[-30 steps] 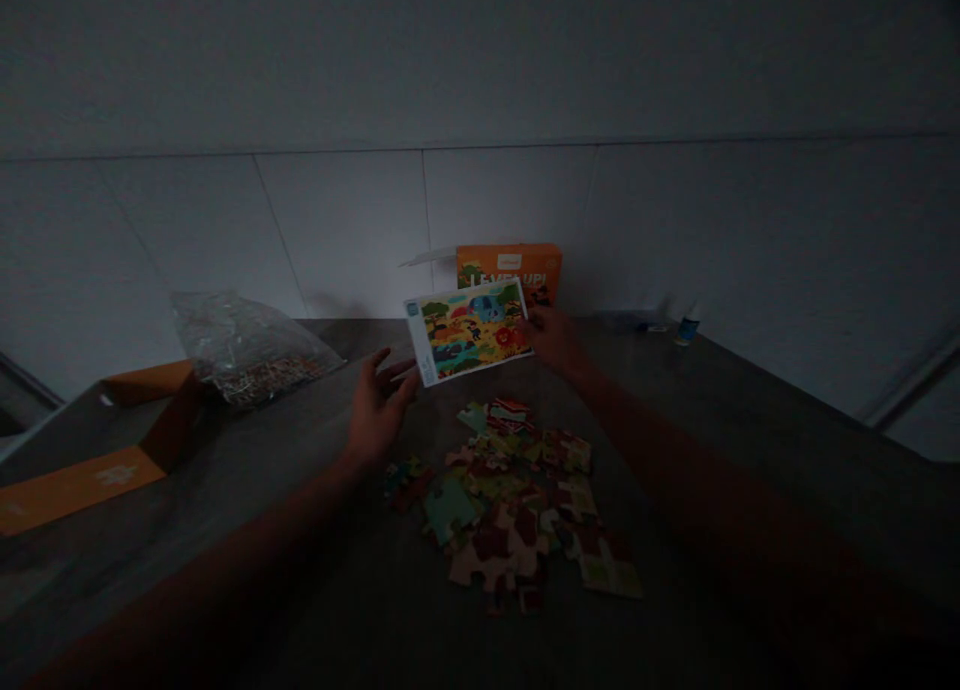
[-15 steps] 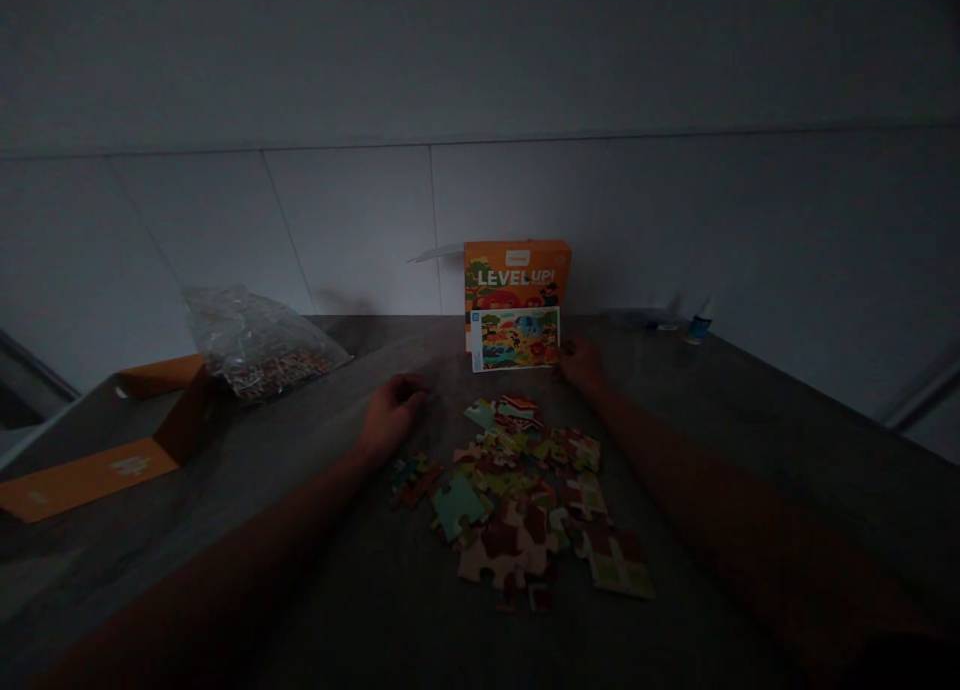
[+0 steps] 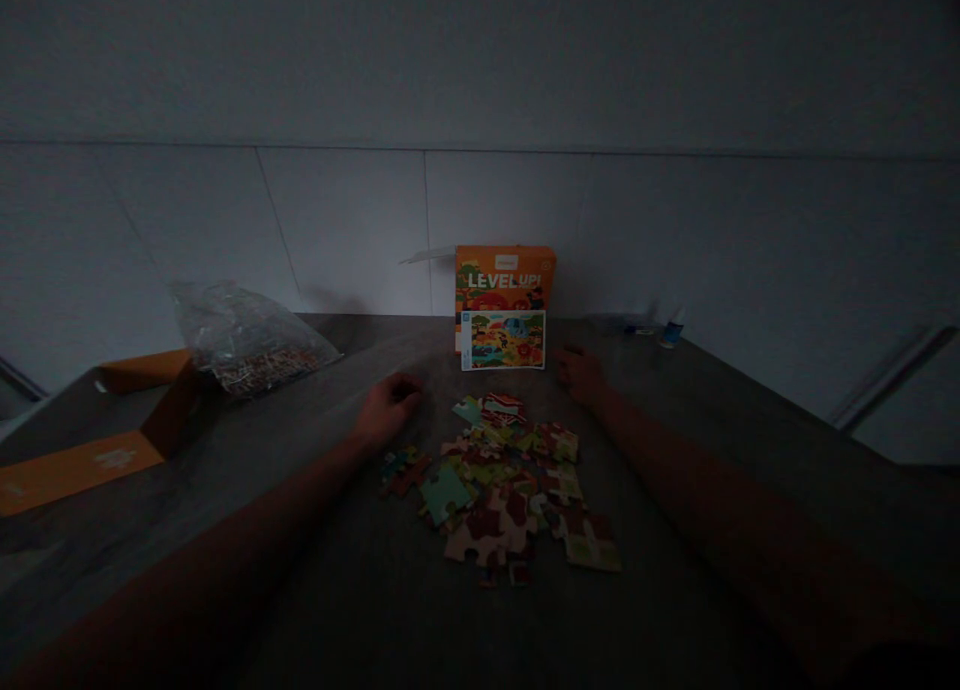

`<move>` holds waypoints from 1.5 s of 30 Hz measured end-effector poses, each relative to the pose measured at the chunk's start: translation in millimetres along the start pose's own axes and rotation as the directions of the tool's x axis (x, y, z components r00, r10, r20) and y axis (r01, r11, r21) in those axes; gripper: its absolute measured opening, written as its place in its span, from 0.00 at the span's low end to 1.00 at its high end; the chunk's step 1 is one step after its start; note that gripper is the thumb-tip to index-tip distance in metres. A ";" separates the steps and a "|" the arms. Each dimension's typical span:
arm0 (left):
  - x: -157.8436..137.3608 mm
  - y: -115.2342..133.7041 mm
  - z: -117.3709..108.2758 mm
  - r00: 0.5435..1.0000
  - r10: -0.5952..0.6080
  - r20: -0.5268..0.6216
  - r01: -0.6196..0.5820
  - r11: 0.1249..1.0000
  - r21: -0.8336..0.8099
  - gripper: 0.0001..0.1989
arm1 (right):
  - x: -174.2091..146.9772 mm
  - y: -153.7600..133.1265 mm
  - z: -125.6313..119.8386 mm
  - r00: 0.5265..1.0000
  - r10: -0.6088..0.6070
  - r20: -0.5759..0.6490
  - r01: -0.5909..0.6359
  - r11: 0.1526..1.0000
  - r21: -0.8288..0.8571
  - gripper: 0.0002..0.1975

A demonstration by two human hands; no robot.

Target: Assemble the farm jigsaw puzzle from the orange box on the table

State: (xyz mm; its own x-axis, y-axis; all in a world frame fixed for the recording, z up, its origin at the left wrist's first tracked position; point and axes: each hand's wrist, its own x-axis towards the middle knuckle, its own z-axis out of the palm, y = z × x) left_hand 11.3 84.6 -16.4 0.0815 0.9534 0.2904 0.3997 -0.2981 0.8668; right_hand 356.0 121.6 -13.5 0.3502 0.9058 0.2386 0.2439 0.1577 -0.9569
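I see left hand [image 3: 386, 408] and right hand [image 3: 581, 376] at table [image 3: 382, 342], fingers loosely curled; too dim for me to tell if fully closed. Picture card [image 3: 503, 341] upright just left of right fingers, before orange LEVEL UP! box [image 3: 491, 292]. Jigsaw pieces [image 3: 484, 532] heaped between hands, mostly nearer camera than fingers.

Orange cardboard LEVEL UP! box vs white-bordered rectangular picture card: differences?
The orange LEVEL UP! box is taller than the white-bordered picture card. The card stands in front; the box, behind, is partly covered. The box carries large lettering; the card mostly artwork. Both are colourfully illustrated.
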 end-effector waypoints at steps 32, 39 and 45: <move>-59.5 48.2 27.5 0.786 0.407 0.466 -0.589 0.723 0.361 0.18 | -139.7 -31.0 22.9 0.633 -0.457 0.625 0.730 0.620 -0.287 0.17; -52.6 38.5 25.0 0.771 0.396 0.499 -0.594 0.731 0.337 0.12 | -140.1 -43.4 -3.6 0.659 -0.412 0.629 0.689 0.667 -0.284 0.20; -49.6 45.4 11.9 0.778 0.352 0.520 -0.551 0.780 0.297 0.18 | -138.0 -41.9 -0.9 0.709 -0.423 0.565 0.686 0.601 -0.411 0.20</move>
State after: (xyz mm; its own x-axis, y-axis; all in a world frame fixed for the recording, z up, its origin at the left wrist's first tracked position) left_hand 36.3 24.4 3.7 0.6790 0.6605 0.3206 0.5376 -0.7446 0.3956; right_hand 298.2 -10.4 -6.2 -0.3657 0.7971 0.4806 0.7582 0.5546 -0.3429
